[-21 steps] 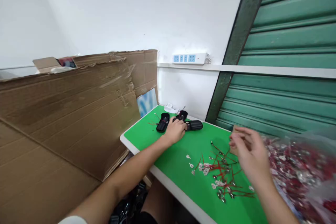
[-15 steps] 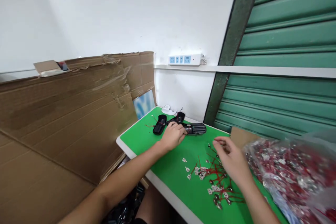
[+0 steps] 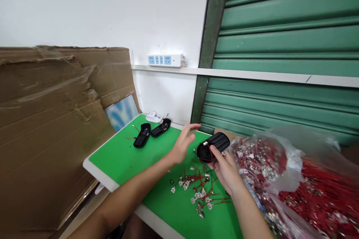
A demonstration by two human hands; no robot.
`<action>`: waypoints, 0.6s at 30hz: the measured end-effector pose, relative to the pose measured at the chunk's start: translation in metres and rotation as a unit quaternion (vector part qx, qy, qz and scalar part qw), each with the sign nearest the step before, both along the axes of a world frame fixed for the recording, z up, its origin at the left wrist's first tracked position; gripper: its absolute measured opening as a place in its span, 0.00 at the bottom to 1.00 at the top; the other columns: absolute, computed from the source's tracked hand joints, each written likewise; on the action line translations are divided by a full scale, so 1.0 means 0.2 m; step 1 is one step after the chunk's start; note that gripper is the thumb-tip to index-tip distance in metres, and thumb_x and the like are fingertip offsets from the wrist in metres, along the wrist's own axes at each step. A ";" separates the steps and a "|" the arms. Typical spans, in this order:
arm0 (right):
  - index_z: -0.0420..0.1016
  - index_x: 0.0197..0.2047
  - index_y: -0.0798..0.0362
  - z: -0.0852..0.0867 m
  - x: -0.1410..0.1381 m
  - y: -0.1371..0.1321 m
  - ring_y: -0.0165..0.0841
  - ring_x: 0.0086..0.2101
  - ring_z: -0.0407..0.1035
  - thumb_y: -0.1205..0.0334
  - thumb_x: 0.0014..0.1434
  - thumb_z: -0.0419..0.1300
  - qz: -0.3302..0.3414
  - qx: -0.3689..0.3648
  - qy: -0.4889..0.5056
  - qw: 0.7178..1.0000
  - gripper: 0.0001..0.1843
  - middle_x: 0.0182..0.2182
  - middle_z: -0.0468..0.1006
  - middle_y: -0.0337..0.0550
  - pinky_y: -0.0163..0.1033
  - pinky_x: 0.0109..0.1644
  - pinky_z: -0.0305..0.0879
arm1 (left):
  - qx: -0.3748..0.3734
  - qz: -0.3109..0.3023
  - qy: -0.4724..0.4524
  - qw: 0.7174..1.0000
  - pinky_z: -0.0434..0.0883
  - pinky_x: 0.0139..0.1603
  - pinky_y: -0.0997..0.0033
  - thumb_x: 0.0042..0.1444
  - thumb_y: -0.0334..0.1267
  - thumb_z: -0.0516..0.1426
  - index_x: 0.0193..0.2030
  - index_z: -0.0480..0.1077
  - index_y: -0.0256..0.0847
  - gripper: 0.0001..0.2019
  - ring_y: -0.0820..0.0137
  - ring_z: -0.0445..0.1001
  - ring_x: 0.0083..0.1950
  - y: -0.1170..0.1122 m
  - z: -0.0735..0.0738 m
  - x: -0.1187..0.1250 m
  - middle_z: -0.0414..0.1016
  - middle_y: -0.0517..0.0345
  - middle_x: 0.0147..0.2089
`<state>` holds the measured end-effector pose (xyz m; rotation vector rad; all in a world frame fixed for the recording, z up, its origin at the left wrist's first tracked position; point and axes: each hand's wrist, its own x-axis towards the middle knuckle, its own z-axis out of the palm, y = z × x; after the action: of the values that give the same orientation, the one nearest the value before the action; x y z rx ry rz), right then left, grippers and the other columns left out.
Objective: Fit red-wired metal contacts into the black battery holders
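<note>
Currently, a black, elongated plastic shell with a rounded end and red wire (image 3: 220, 141) is held in the right hand (image 3: 226, 171), right of centre in the frame, thumb pressed on its edge. The left hand (image 3: 183, 145) is held open, fingers extended, just beside that shell, near frame centre. Two similar black plastic shells with thin wires (image 3: 141, 139) are set down left of centre on the green-topped, white-edged table (image 3: 112, 162). Small silvery metal pieces with red wires (image 3: 199, 195) are scattered at lower centre. More are heaped in a clear plastic bag (image 3: 290, 168), lower right.
</note>
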<state>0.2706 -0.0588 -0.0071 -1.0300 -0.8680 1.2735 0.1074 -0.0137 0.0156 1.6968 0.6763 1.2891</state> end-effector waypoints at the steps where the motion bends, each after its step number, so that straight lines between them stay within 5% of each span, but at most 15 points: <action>1: 0.72 0.35 0.53 0.00 0.00 -0.01 0.29 0.22 0.68 0.40 0.42 0.76 0.024 -0.012 -0.005 1.000 0.29 0.25 0.76 0.37 0.32 0.21 0.61 | -0.105 -0.053 -0.046 0.992 0.65 0.64 0.53 0.61 0.54 0.49 0.62 0.66 0.40 0.28 0.55 0.67 0.66 0.02 -0.02 0.00 0.70 0.42 0.64; 4: 0.74 0.39 0.54 -0.01 -0.02 -0.02 0.28 0.23 0.68 0.40 0.44 0.75 0.047 -0.037 -0.034 0.998 0.30 0.26 0.78 0.39 0.32 0.22 0.64 | -0.319 -0.213 -0.095 0.918 0.70 0.53 0.60 0.53 0.50 0.55 0.61 0.67 0.40 0.30 0.57 0.73 0.56 0.01 -0.07 -0.01 0.74 0.45 0.59; 7: 0.74 0.45 0.55 -0.03 -0.03 -0.01 0.31 0.27 0.74 0.43 0.42 0.77 0.010 -0.037 -0.057 0.998 0.34 0.33 0.81 0.43 0.33 0.27 0.71 | -0.395 -0.271 -0.108 0.871 0.68 0.47 0.66 0.42 0.38 0.59 0.59 0.67 0.42 0.33 0.66 0.74 0.43 -0.04 -0.08 0.00 0.77 0.52 0.51; 12: 0.66 0.37 0.51 -0.02 -0.05 -0.01 0.26 0.20 0.70 0.49 0.31 0.82 -0.125 0.010 -0.073 0.989 0.36 0.30 0.78 0.35 0.31 0.19 0.67 | -0.425 -0.255 -0.150 0.855 0.68 0.47 0.66 0.41 0.33 0.59 0.54 0.68 0.43 0.28 0.69 0.72 0.39 -0.08 -0.06 -0.01 0.74 0.58 0.41; 18: 0.73 0.36 0.53 0.01 -0.04 -0.01 0.30 0.27 0.75 0.51 0.32 0.82 -0.083 -0.012 0.015 0.996 0.32 0.30 0.80 0.39 0.33 0.29 0.75 | -0.427 -0.175 -0.181 0.869 0.66 0.44 0.71 0.41 0.32 0.57 0.46 0.62 0.43 0.21 0.72 0.68 0.38 -0.07 -0.06 0.00 0.70 0.62 0.38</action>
<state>0.2626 -0.0612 -0.0054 -1.0768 -0.7298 1.1597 0.1064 -0.0273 0.0044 0.7682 0.5531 0.8145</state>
